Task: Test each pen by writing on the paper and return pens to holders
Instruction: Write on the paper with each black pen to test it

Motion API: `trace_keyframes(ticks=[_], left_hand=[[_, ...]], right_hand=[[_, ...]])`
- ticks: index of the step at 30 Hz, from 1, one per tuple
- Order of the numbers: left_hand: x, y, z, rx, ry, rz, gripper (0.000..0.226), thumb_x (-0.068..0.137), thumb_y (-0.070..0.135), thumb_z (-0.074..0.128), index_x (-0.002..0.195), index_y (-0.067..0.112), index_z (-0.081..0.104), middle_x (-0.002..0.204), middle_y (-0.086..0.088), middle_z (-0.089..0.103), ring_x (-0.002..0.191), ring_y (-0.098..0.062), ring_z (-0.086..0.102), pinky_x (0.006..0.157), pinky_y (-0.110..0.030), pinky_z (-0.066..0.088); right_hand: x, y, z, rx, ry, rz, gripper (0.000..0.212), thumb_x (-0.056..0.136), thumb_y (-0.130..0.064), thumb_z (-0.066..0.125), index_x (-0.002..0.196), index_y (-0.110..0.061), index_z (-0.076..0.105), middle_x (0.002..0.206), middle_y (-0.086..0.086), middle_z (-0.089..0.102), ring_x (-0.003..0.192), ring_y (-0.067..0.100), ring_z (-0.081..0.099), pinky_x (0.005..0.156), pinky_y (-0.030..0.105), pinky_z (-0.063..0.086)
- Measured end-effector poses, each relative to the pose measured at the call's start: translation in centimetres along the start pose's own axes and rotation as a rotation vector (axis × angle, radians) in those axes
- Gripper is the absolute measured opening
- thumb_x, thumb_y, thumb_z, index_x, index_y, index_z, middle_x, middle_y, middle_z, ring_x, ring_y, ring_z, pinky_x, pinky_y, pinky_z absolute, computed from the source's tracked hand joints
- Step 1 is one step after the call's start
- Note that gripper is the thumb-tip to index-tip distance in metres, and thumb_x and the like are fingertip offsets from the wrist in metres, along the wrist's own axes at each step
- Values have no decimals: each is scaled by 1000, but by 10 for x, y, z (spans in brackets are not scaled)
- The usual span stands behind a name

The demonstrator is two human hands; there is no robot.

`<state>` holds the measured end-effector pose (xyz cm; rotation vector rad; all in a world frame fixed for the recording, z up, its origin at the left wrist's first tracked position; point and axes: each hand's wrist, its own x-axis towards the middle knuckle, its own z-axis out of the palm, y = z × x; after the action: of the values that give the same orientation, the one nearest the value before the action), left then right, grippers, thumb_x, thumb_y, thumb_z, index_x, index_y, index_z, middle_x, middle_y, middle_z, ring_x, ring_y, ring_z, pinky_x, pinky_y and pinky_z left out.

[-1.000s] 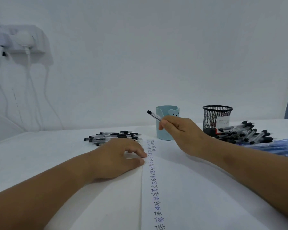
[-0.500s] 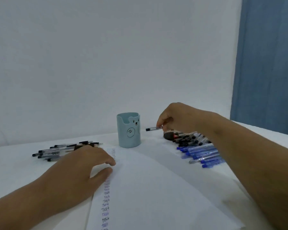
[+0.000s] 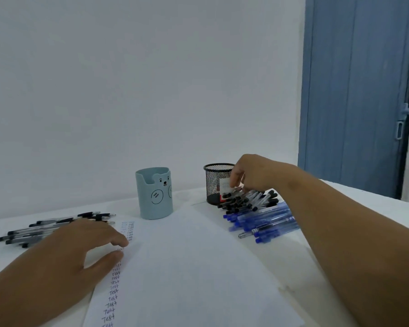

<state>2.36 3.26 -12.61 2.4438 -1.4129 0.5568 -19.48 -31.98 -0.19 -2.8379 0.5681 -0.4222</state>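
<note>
From the head camera, the only view, our right hand [image 3: 250, 175] reaches down onto the heap of black-capped pens [image 3: 248, 201], fingertips curled into the top of it; whether they already pinch a pen we cannot tell, since the fingers hide the contact. Just behind the fingertips stands the mesh holder [image 3: 216, 182], and just nearer to us than the hand lies the pile of blue pens [image 3: 265, 220], touching the black-capped heap. Well to the left of that hand sits the blue bear holder [image 3: 155, 194].

Our left hand [image 3: 80, 251] rests on the left edge of the paper [image 3: 187, 267], fingers loosely spread and thumb apart, pressing the sheet flat beside the column of written test words. Just beyond its knuckles lies a second spread of black pens [image 3: 57, 226].

We judge these pens light, stiff and smooth-barrelled, likely to roll or drag neighbours from the heap. Best taken singly, pinched mid-barrel between thumb and forefinger, and lifted clear before turning the tip to the paper.
</note>
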Motion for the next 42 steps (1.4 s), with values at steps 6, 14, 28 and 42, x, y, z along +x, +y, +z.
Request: trace_keyframes(ticks=[6, 14, 28, 42], left_hand=[[-7, 8, -11, -123, 54, -40, 34, 90, 70, 51, 120, 57, 59, 123, 31, 59, 116, 4, 56, 96, -31, 51], [-21, 32, -54, -276, 130, -88, 15, 87, 35, 73, 94, 47, 73, 103, 34, 67, 101, 11, 59, 90, -22, 47], [-27, -18, -66, -61, 19, -347, 28, 93, 30, 63, 110, 52, 56, 106, 20, 56, 104, -8, 50, 100, -41, 40], [-28, -16, -74, -210, 280, -174, 22, 82, 9, 80, 86, 30, 74, 84, 12, 67, 81, -14, 64, 79, -42, 55]], right_hand=[[-1, -24, 0, -52, 30, -101, 44, 81, 14, 44, 79, -25, 62, 80, -10, 58, 70, 7, 55, 58, 20, 41], [-21, -113, 32, -91, 142, -356, 33, 79, 3, 47, 69, -28, 50, 77, -14, 54, 70, 8, 50, 57, 27, 36], [-39, -173, 110, -123, 112, -719, 26, 96, -18, 42, 111, -28, 62, 112, -11, 62, 99, 11, 54, 76, 29, 41], [-35, -160, 115, -74, 192, -662, 18, 96, -28, 51, 108, -35, 61, 107, -19, 62, 86, 0, 46, 71, 17, 35]])
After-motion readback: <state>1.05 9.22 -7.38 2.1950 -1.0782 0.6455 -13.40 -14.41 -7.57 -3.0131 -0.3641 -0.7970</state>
